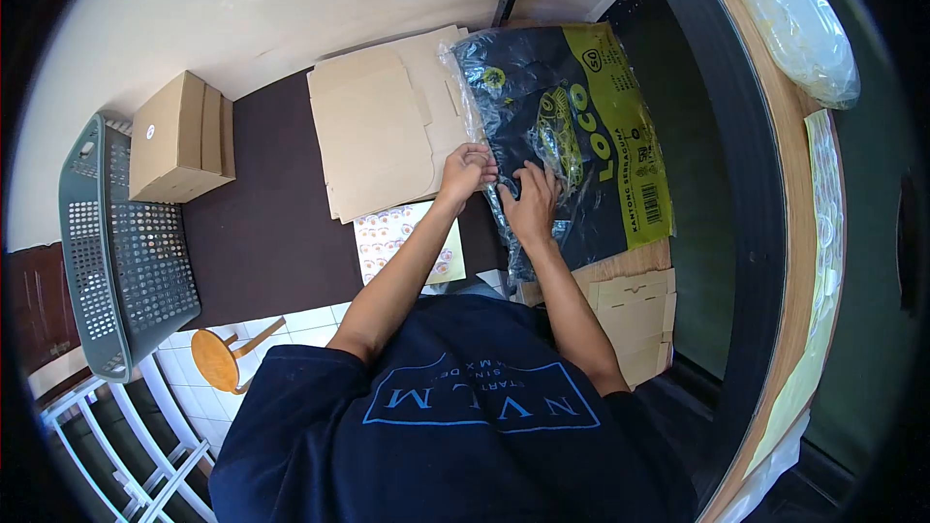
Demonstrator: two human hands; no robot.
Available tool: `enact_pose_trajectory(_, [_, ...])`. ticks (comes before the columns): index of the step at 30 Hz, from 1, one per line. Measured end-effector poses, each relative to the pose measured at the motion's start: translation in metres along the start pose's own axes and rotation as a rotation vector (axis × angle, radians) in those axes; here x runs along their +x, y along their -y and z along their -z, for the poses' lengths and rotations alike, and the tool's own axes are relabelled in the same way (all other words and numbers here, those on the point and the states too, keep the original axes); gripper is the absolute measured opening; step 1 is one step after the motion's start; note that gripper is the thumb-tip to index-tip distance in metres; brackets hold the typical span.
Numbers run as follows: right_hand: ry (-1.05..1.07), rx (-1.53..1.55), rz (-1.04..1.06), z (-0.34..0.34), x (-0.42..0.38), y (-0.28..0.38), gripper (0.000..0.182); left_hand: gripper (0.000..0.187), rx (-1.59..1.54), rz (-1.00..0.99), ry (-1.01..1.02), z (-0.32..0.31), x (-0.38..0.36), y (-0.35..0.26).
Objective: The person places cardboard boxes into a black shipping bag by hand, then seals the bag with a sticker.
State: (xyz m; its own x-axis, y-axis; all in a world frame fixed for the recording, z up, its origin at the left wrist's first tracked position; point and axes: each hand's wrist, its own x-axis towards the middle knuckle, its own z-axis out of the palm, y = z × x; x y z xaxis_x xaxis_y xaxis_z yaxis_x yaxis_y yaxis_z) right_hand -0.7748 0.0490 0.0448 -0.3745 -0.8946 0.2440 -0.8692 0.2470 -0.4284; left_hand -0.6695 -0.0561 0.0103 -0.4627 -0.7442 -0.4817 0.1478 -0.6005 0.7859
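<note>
A large pack of black plastic bags (605, 223), with a yellow-green printed band and a clear wrapper, lies on the dark table and overlaps flat cardboard. Along its left side, my left hand (469, 172) is closed, thumb and fingers pinching the edge of the clear wrapper. My right hand (532, 205) rests on the pack's face just to the right, its fingers apart and slightly bent. Flat cardboard sheets (373, 126) are stacked left of the pack. Under my left forearm, a sheet of round stickers (383, 240) lies at the table's front edge.
At the left, a closed cardboard box (174, 140) stands beside a grey perforated plastic basket (145, 261). A wooden stool (215, 360) is on the tiled floor below. On the right runs a wooden shelf edge (790, 184) with a plastic-wrapped bundle (799, 29). More folded cardboard (635, 315) lies beneath the pack.
</note>
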Motion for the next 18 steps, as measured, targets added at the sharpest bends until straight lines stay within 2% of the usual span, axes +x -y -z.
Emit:
enact_pose_trajectory(3, [-0.048,0.024,0.010,0.001,0.004,0.006,0.026,0.021,-0.026,-0.008,0.017,0.001,-0.002,-0.002])
enact_pose_trajectory(9, [0.005,-0.042,0.009,0.008,0.011,0.010,0.015,0.020,-0.034,-0.006,0.018,0.002,-0.005,-0.004])
enact_pose_trajectory(12, [0.089,-0.069,-0.030,0.012,0.015,0.010,0.017,0.022,-0.009,-0.021,0.017,0.000,-0.005,-0.001])
enact_pose_trajectory(18, [0.082,-0.086,-0.022,0.013,0.019,0.012,0.017,0.020,0.142,-0.151,0.002,-0.003,-0.002,0.017])
